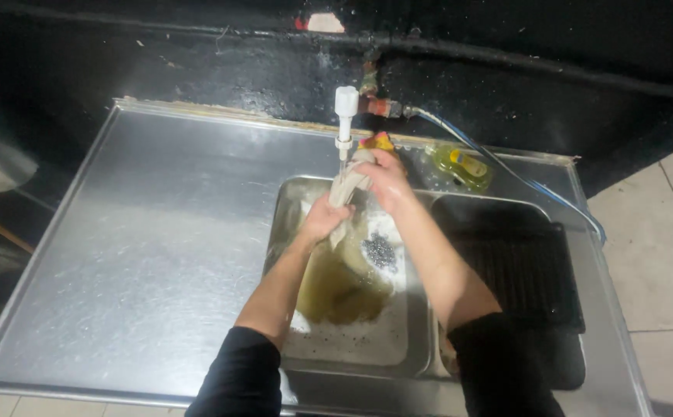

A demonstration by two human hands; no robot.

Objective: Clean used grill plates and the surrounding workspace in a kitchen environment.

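A broad steel drainboard point(159, 255) lies bare left of the sink basin point(352, 340), open to approach. Over the basin, the white tap point(346, 116) hangs just above the left hand point(322, 218) and right hand point(385, 179) gripping a cloth point(346, 189). A dark ribbed pan point(526, 270) fills the right basin; a yellow bottle point(460, 166) and blue hose point(537, 189) crowd the back ledge.

Both hands, left hand point(322, 218) and right hand point(383, 179), around a wet cloth point(346, 189) under the white tap point(345, 116); murky sink point(352, 340) below
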